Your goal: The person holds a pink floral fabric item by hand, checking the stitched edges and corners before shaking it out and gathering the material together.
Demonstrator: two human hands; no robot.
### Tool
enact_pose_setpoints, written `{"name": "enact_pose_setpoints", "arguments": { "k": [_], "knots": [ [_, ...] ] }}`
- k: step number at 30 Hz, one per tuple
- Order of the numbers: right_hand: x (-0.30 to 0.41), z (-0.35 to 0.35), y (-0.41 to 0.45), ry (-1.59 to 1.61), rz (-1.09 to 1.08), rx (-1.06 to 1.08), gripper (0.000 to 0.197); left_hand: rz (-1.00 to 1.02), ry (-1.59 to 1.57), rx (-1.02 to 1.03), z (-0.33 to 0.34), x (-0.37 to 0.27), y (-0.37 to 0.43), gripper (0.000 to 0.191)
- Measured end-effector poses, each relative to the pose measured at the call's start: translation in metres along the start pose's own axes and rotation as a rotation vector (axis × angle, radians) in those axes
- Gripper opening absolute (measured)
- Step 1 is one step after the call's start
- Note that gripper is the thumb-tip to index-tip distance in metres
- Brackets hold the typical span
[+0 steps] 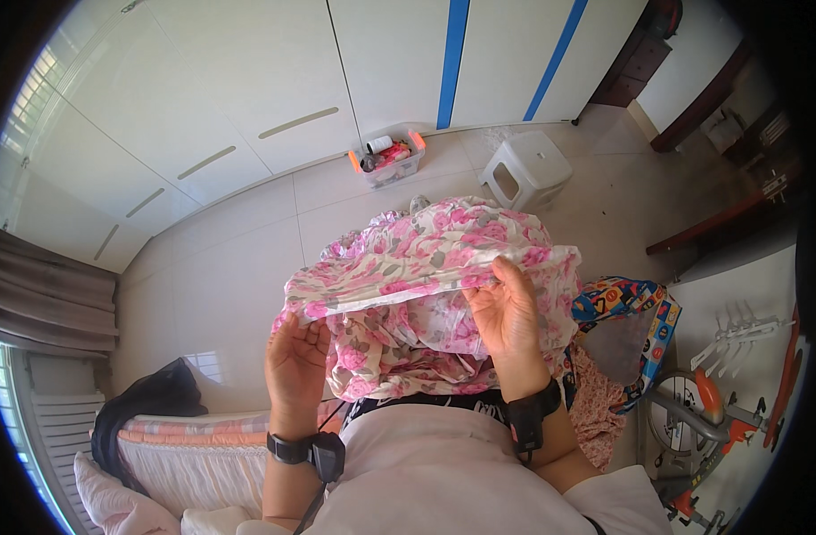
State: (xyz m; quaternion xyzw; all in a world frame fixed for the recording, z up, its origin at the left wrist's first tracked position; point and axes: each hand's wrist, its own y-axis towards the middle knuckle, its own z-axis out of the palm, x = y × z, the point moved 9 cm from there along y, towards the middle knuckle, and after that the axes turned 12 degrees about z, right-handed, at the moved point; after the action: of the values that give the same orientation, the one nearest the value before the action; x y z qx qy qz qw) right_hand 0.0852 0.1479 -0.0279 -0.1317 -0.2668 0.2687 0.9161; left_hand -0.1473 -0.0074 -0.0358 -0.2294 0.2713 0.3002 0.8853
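Observation:
A large white cloth with pink roses and grey leaves (441,261) lies bunched in front of my body. Its upper edge is drawn out in a nearly straight band between my two hands. At the band's left end, my left hand (297,351) grips the edge between thumb and fingers. My right hand (505,314) pinches the same edge further right, thumb on top. Below the band, the rest of the fabric hangs in loose folds near my waist. The cloth hides what lies beneath it.
A clear plastic box (391,167) with orange handles holds sundries beside the white cabinets (247,80). Right of it stands a white plastic stool (531,167). An exercise bike (705,421) and a colourful patterned cloth (658,334) are at right. A bed (194,461) is at lower left.

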Motion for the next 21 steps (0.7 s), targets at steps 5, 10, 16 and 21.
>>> {"name": "enact_pose_setpoints", "arguments": {
  "k": [5,10,16,21],
  "knots": [
    [0.004,0.008,-0.002,-0.055,-0.047,0.113,0.012,-0.015,-0.049,0.025,-0.007,0.005,0.003,0.017],
    [0.0,0.026,-0.012,-0.091,-0.057,0.172,0.025,-0.063,-0.183,0.06,-0.003,0.018,0.002,0.022],
    [-0.015,0.043,-0.017,-0.107,-0.014,0.29,0.033,-0.384,-0.105,0.163,0.029,0.071,-0.028,0.028],
    [-0.032,0.044,-0.022,-0.148,0.043,0.339,0.036,-0.474,-0.078,0.253,0.066,0.093,-0.039,0.03]
  ]
}}
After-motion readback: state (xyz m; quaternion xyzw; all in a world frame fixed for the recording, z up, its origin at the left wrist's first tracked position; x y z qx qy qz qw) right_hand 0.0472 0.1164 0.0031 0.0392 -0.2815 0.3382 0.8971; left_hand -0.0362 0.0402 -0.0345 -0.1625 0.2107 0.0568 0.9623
